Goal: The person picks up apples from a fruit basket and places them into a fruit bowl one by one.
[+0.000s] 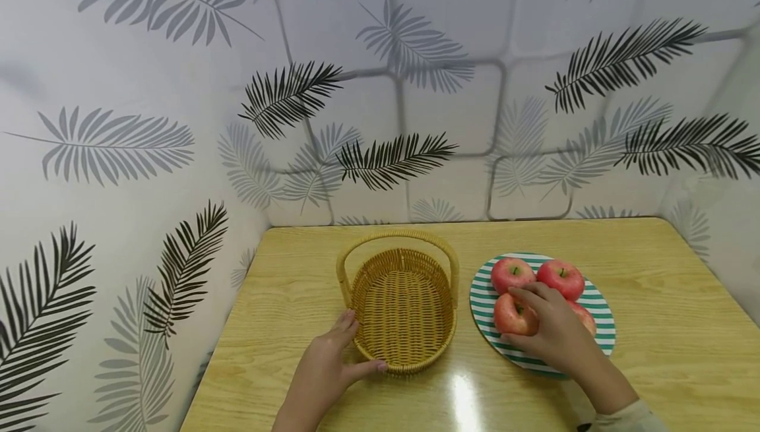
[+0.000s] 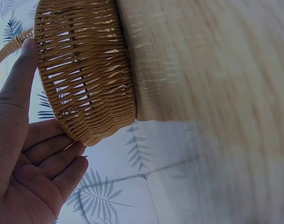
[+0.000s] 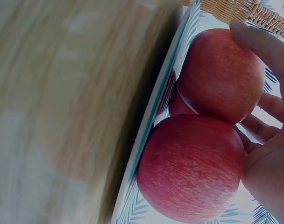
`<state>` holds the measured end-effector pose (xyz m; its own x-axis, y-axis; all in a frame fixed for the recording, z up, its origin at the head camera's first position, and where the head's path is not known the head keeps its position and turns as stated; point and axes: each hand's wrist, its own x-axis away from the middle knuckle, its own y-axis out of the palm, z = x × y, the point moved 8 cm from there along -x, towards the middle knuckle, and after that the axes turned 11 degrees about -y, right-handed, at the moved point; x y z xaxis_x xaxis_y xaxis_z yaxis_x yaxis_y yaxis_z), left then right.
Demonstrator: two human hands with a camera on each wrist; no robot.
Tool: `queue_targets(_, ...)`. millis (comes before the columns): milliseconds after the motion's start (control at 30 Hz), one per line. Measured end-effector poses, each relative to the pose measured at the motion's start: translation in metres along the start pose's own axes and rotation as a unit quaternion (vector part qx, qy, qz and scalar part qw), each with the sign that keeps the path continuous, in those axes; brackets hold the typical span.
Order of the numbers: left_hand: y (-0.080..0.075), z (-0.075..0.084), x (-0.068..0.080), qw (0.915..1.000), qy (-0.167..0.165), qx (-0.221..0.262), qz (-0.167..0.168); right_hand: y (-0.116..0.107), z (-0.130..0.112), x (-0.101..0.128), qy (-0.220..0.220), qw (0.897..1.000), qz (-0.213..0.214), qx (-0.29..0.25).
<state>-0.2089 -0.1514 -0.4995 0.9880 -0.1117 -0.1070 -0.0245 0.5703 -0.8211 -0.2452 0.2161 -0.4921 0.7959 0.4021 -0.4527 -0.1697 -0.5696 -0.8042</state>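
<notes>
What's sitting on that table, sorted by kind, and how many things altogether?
Red apples: 4, one partly hidden under the right hand
Wicker basket: 1, touched by the left hand
Striped plate: 1
Total: 6

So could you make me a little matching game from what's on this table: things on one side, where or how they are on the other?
Things:
1. wicker basket
2. striped plate
3. left hand
4. right hand

States:
a. rests on an apple
b. holds nothing inside
c. touches the basket's rim
d. carries apples

Pairs: 1-b, 2-d, 3-c, 4-a
</notes>
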Motion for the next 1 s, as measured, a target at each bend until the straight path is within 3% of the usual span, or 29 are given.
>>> queue_targets(1000, -0.0055, 0.0088, -0.0001, 0.9997, 0.003, -0.022, 0.006, 0.0068, 0.0040, -0.0002, -0.017, 0.999, -0.016, 0.035)
